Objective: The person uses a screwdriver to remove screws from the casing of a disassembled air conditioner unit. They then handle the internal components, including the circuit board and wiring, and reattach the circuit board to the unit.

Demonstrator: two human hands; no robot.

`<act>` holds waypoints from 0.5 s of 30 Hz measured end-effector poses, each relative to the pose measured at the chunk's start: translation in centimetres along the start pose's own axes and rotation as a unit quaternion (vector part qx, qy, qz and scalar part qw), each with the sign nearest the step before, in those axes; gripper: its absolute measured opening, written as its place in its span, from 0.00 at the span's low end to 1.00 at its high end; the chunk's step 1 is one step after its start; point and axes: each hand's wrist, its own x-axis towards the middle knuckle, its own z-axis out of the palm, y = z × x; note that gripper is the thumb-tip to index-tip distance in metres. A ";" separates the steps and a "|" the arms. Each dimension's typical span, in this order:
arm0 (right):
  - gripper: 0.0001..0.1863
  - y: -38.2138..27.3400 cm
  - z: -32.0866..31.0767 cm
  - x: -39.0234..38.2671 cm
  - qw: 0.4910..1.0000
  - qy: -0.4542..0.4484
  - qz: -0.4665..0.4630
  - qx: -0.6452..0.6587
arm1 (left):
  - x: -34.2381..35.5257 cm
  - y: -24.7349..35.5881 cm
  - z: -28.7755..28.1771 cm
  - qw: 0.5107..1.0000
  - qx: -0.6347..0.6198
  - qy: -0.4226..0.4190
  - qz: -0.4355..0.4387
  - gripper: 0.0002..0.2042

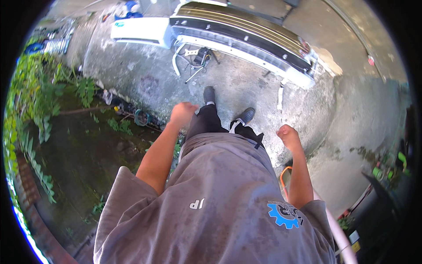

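Both my hands hang at my sides, away from the objects on the ground. My left hand (183,114), slightly blurred, has its fingers curled in, and nothing shows in it. My right hand (289,137) is curled into a loose fist, also with nothing visible in it. Ahead of my feet lies an air conditioner indoor unit (246,35) with its cover off and its metal fins bare. A white cover panel (140,31) lies at its left end. Just before the unit sits a small black part (202,56) with loose wires.
A concrete slab (149,66) lies under my feet. On its left, a lower dark area (88,141) has leafy plants (39,101). An orange hose (283,180) passes behind my right forearm, near a pale pipe (340,237). A white tube (280,97) extends from the unit.
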 end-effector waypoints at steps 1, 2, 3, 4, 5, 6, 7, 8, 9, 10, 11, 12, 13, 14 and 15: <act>0.11 -0.9 -0.3 0.9 0.998 0.014 -0.032 -0.051 | -0.3 -4.1 0.9 0.994 -0.070 -0.002 -0.082 0.21; 0.12 -1.9 -0.6 1.8 0.993 0.024 -0.066 -0.092 | -0.8 -8.3 1.8 0.987 -0.111 0.013 -0.119 0.21; 0.12 -3.0 -0.8 2.7 0.991 0.016 -0.068 -0.111 | -1.3 -12.1 2.8 0.976 -0.151 0.031 -0.152 0.21; 0.12 -4.3 -1.1 3.7 0.989 0.010 -0.067 -0.131 | -1.9 -15.6 3.8 0.971 -0.169 0.045 -0.165 0.20; 0.12 -5.7 -1.2 4.5 0.987 0.006 -0.058 -0.147 | -2.4 -18.6 5.0 0.964 -0.184 0.051 -0.186 0.19; 0.12 -7.1 -1.1 5.3 0.989 0.003 -0.071 -0.132 | -2.7 -21.0 6.1 0.957 -0.199 0.056 -0.203 0.19; 0.12 -8.6 -0.8 6.0 0.991 0.000 -0.075 -0.112 | -2.9 -22.9 7.2 0.951 -0.228 0.044 -0.203 0.15; 0.12 -10.2 -0.4 6.6 0.995 -0.003 -0.058 -0.083 | -3.2 -24.4 8.2 0.945 -0.256 0.030 -0.200 0.12; 0.12 -11.8 0.1 6.9 0.995 -0.002 -0.075 -0.066 | -3.2 -25.7 8.9 0.941 -0.268 0.015 -0.206 0.09; 0.12 -13.4 0.9 7.2 0.994 0.002 -0.081 -0.071 | -2.8 -26.4 9.6 0.933 -0.295 -0.018 -0.205 0.09; 0.12 -14.9 1.9 7.2 0.996 0.002 -0.068 -0.063 | -2.4 -27.0 10.2 0.933 -0.297 -0.018 -0.202 0.09; 0.12 -16.5 2.9 7.2 0.998 -0.008 -0.054 -0.039 | -1.7 -27.4 10.4 0.935 -0.296 -0.018 -0.197 0.09; 0.12 -18.1 4.2 7.2 0.994 0.003 -0.064 -0.083 | -0.8 -27.9 10.3 0.939 -0.293 -0.026 -0.177 0.09; 0.12 -19.6 5.7 7.0 0.991 0.004 -0.071 -0.110 | 0.2 -28.4 9.9 0.944 -0.290 -0.034 -0.157 0.10; 0.12 -21.1 7.0 7.0 0.989 0.003 -0.062 -0.131 | 1.2 -28.8 9.2 0.948 -0.281 -0.044 -0.141 0.10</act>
